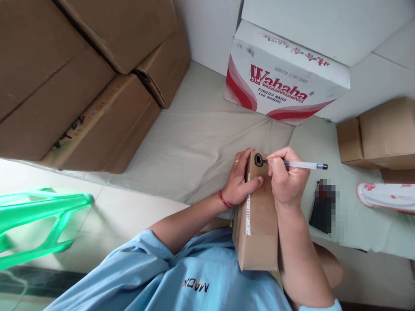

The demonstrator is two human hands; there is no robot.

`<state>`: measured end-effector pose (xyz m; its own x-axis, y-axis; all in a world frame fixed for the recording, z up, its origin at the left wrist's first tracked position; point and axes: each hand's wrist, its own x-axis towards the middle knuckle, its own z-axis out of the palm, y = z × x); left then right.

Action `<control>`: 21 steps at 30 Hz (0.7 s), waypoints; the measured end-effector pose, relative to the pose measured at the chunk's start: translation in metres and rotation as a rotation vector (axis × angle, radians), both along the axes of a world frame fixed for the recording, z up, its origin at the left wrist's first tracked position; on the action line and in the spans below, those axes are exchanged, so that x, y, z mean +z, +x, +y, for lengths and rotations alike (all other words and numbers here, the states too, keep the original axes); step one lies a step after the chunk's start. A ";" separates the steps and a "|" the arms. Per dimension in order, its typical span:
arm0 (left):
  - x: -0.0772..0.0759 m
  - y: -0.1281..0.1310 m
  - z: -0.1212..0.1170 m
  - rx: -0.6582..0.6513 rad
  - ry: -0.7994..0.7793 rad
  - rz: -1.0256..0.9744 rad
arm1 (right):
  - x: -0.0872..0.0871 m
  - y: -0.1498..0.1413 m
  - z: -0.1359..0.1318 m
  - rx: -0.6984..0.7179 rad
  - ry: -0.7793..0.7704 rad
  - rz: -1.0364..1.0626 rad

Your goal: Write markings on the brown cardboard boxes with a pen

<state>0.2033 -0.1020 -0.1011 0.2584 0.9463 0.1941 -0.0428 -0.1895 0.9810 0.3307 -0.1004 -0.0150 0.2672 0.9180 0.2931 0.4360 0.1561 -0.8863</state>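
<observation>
Brown cardboard forms the narrow box (262, 216), whose near end lies over our blue T-shirt (155, 276). Our left hand (241, 181) is clamped on the box's left edge, thumb on the upper face and fingers down the side; our right hand (287, 179) is closed on a gel pen (304, 164), its tip at the dark ring-shaped mark (258, 160) near the box's far end. Whether that mark is ink or a rimmed opening, we cannot tell. For tidy work, we judge it best to brace the box firmly, leave the thumb clear of the tip, and move the pen in short, light strokes, since cardboard may dent under a hard push. The box lies between our hands: the left touches it, wrapped over its edge, and the right is at its far right corner, though we cannot tell whether the knuckles rest on it. A barcode label (248, 216) runs along the box's left edge, and the red-and-white Wahaha water carton (279, 86) stands beyond its far end, well apart.
</observation>
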 end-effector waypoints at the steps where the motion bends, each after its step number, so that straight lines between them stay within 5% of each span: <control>1: 0.000 0.000 0.000 0.001 0.000 -0.003 | 0.000 0.000 0.001 -0.002 0.008 0.011; 21: -0.001 -0.001 0.001 -0.001 0.036 -0.014 | 0.006 -0.003 0.004 -0.100 -0.010 -0.130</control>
<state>0.2027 -0.1007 -0.1021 0.2561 0.9384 0.2319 -0.0568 -0.2248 0.9727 0.3275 -0.0969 -0.0092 0.3178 0.8919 0.3218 0.5598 0.0975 -0.8229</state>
